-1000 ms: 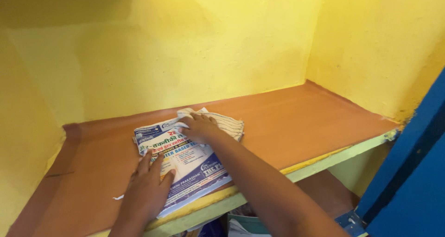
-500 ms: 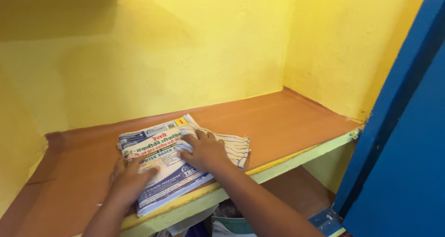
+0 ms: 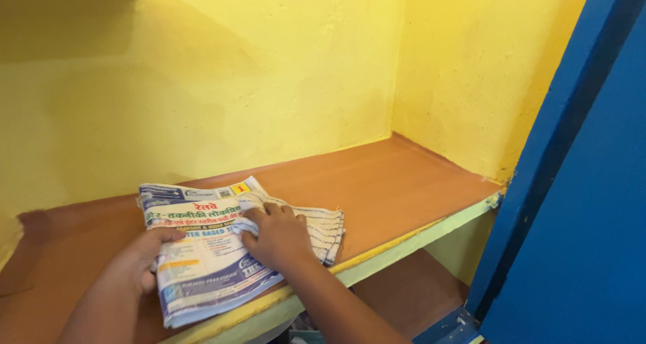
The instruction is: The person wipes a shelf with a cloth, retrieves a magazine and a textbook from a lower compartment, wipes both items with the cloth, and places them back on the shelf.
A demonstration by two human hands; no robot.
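A printed booklet (image 3: 202, 250) with a blue, white and yellow cover is taken as the landmark; it lies flat on the orange-brown shelf (image 3: 404, 189), its near corner reaching out over the shelf's yellow-green front edge. The booklet's left edge is gripped by the left hand (image 3: 145, 260), the thumb laid on the cover and the fingers curled beneath or beside it. On the booklet's right side, a striped cream cloth (image 3: 316, 226) is pressed down by the right hand (image 3: 272, 236), whose fingers are bent and closed over a bunched fold of the fabric. The cloth partly overlaps the cover and partly rests on the shelf just right of the booklet. Below the booklet, a lower shelf is glimpsed. Behind it, yellow walls (image 3: 269, 82) are seen, and far to its right a blue door frame (image 3: 572, 182) stands.
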